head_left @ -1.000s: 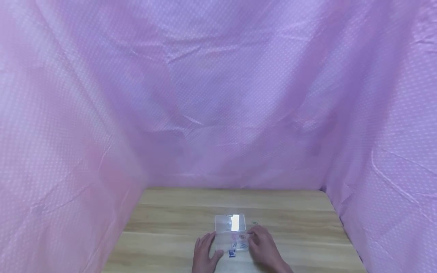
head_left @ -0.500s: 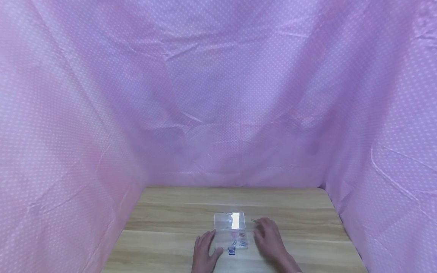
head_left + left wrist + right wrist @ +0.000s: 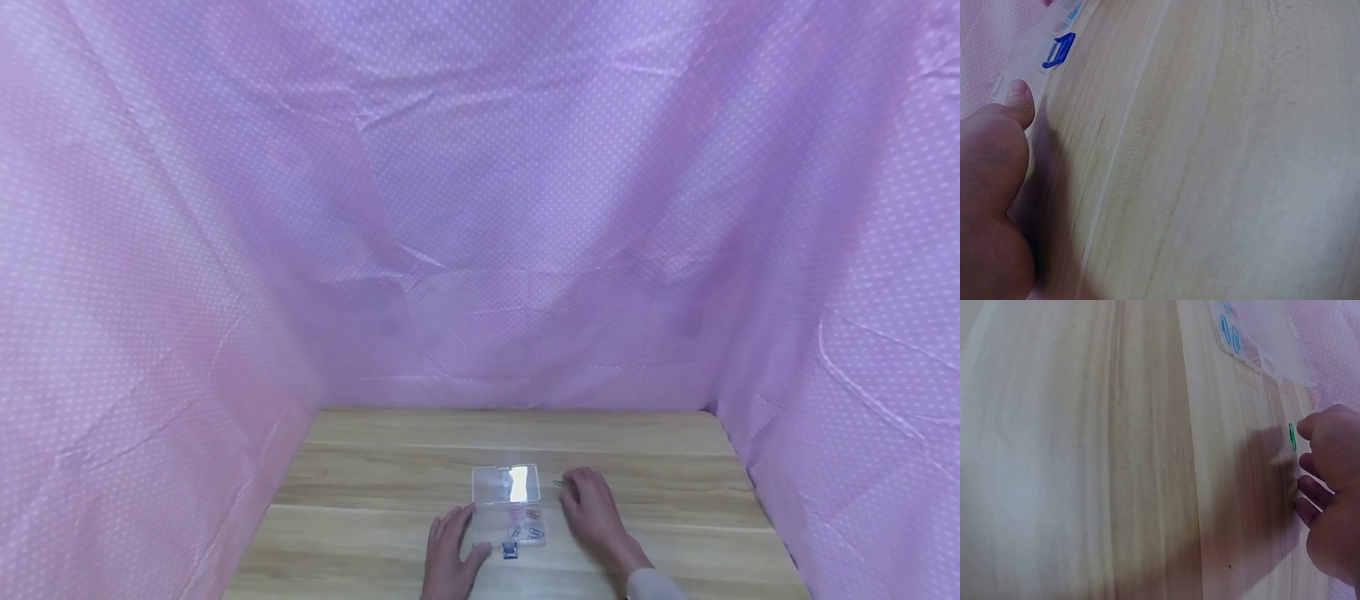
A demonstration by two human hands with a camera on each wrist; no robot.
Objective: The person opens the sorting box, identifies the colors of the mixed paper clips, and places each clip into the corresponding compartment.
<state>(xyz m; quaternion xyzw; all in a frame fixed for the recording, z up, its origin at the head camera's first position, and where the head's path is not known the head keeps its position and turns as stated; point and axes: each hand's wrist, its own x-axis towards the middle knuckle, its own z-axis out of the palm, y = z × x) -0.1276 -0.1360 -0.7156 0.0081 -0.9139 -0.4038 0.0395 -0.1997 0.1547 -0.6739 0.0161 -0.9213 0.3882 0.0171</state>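
Observation:
A clear plastic box point(image 3: 491, 527) lies on the table with its lid point(image 3: 491, 485) folded back. Its blue latch point(image 3: 1060, 50) points to the front. My left hand point(image 3: 448, 557) holds the box's left end, thumb at the front edge and fingers near the hinge. Blue paper clips point(image 3: 1230, 334) lie in the right-hand compartments, with pink clips point(image 3: 514, 515) and reddish-brown clips point(image 3: 532, 515) behind. To the right of the box, a green paper clip point(image 3: 1292, 437) lies on the table. My right hand point(image 3: 596, 508) is beside it, fingers loosely bent, thumb tip close to the clip.
The wood-grain table point(image 3: 375, 475) runs to a pink dotted cloth point(image 3: 480, 250) that hangs at the back and both sides. A pale sleeve point(image 3: 654, 585) covers my right forearm. A small dark speck point(image 3: 1230, 567) shows on the tabletop.
My right hand has left the right edge of the box and moved right and back to the green paper clip. My left hand stays on the box.

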